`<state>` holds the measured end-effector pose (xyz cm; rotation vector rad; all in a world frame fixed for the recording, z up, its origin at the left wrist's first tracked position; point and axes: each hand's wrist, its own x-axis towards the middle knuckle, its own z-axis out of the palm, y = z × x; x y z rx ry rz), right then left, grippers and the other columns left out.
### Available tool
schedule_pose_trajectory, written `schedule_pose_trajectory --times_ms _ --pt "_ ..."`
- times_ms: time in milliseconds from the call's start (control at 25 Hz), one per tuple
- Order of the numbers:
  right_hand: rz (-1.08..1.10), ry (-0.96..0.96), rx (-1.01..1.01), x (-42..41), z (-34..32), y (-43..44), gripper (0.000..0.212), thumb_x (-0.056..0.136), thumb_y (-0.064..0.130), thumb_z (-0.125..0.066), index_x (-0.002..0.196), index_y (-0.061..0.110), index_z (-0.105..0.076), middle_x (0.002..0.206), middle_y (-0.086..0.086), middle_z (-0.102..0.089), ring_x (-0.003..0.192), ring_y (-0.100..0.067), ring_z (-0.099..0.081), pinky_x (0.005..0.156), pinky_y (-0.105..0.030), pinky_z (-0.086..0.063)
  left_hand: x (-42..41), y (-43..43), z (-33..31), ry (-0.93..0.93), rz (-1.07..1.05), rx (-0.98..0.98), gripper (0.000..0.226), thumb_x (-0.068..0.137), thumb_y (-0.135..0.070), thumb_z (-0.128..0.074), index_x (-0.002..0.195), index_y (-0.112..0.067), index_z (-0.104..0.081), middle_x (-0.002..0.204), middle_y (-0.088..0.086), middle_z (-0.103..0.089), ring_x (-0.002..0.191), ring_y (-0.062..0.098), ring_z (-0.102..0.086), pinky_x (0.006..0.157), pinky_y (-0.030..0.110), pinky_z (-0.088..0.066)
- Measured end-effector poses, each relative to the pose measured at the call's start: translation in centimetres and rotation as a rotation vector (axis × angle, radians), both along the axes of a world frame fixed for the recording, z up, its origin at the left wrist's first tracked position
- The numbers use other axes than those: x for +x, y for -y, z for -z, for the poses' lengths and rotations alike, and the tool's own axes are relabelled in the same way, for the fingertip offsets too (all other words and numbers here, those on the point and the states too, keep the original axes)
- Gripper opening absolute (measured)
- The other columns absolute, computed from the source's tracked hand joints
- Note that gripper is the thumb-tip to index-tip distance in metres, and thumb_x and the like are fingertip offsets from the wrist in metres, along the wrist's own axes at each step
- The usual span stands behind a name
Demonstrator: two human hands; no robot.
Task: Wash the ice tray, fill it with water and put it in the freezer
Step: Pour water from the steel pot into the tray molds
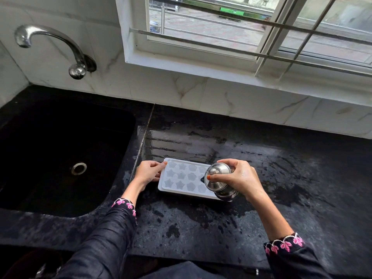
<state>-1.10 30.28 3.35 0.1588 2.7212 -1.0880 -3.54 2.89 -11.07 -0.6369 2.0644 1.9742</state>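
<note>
A white ice tray (181,178) with star and flower shaped cells lies flat on the wet black counter (281,188), just right of the sink. My left hand (149,173) grips the tray's left edge. My right hand (239,178) holds a lidded steel jug (219,181) tilted over the tray's right end, thumb pressed on the lid. The jug hides the tray's right cells. I cannot tell whether water is coming out.
A black sink (60,154) with a round drain (79,168) sits to the left. A chrome tap (50,45) juts from the marble wall above it. A barred window (251,31) runs along the back. Puddles cover the counter.
</note>
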Motion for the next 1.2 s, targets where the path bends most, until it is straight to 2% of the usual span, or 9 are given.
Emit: schedule_pose_trajectory --times_ms 360,560,760,960,1200 --pt "-0.018 -0.010 0.040 0.02 -0.13 0.66 0.053 0.059 0.044 -0.091 0.107 0.029 -0.075 0.091 0.009 -0.075 0.092 -0.009 -0.067 0.085 -0.030 -0.054 0.10 -0.10 -0.17 -0.003 0.006 -0.001 0.036 0.089 -0.027 -0.070 0.095 0.009 -0.070 0.091 0.018 -0.075 0.072 0.020 -0.070 0.052 0.022 -0.055" --pt "-0.015 -0.014 0.036 0.08 -0.15 0.78 0.053 0.058 0.044 -0.091 0.106 0.029 -0.075 0.090 0.010 -0.075 0.092 -0.010 -0.067 0.087 -0.032 -0.055 0.15 -0.06 -0.21 -0.006 0.010 -0.011 0.035 0.089 -0.028 -0.070 0.093 0.007 -0.071 0.090 0.016 -0.076 0.072 0.020 -0.070 0.054 0.023 -0.055" --pt "-0.021 -0.012 0.026 0.02 -0.18 1.05 0.051 0.059 0.043 -0.091 0.105 0.030 -0.074 0.090 0.009 -0.074 0.091 -0.009 -0.066 0.083 -0.029 -0.054 0.16 0.01 -0.13 -0.004 0.013 -0.016 0.034 0.089 -0.030 -0.070 0.091 0.004 -0.072 0.089 0.014 -0.076 0.075 0.021 -0.072 0.057 0.026 -0.056" --pt "-0.007 -0.004 0.013 -0.07 -0.03 1.09 0.053 0.058 0.043 -0.092 0.105 0.030 -0.075 0.088 0.012 -0.073 0.091 -0.008 -0.066 0.085 -0.031 -0.055 0.08 -0.12 -0.15 -0.006 0.009 -0.021 0.032 0.089 -0.029 -0.070 0.089 0.003 -0.073 0.085 0.012 -0.075 0.068 0.017 -0.068 0.054 0.023 -0.055" --pt "0.003 0.000 -0.009 0.02 0.07 1.07 0.051 0.057 0.044 -0.092 0.103 0.031 -0.075 0.087 0.012 -0.073 0.091 -0.010 -0.067 0.086 -0.034 -0.056 0.08 -0.01 -0.06 -0.006 0.006 -0.021 0.032 0.088 -0.031 -0.071 0.087 0.000 -0.074 0.085 0.011 -0.076 0.070 0.018 -0.069 0.057 0.025 -0.056"
